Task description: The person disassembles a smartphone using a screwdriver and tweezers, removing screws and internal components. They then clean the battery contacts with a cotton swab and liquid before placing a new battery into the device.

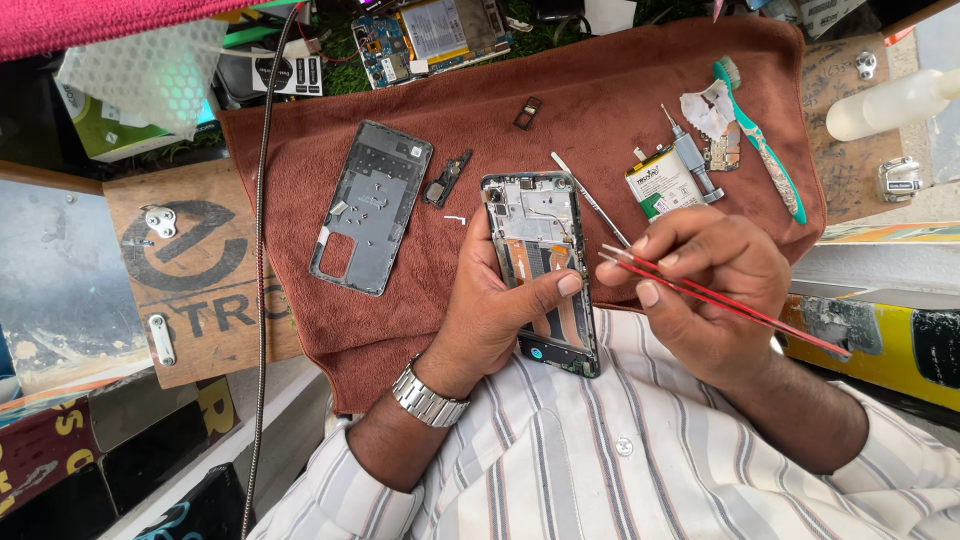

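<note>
left hand (492,312): closed around opened black phone body (541,262), thumb across it
right hand (705,285): pinching thin red metal tweezers (720,300), tips near phone

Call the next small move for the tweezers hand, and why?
Probably ease the red tweezers tips a little left, onto the opened phone. The right hand pinches them with the tips just beside the phone's right edge, not yet inside, while the left hand grips the phone, thumb across its middle.

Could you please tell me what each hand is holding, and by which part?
The left hand grips the opened black smartphone around its lower half; the right hand pinches the red metal tweezers near their tips.
</note>
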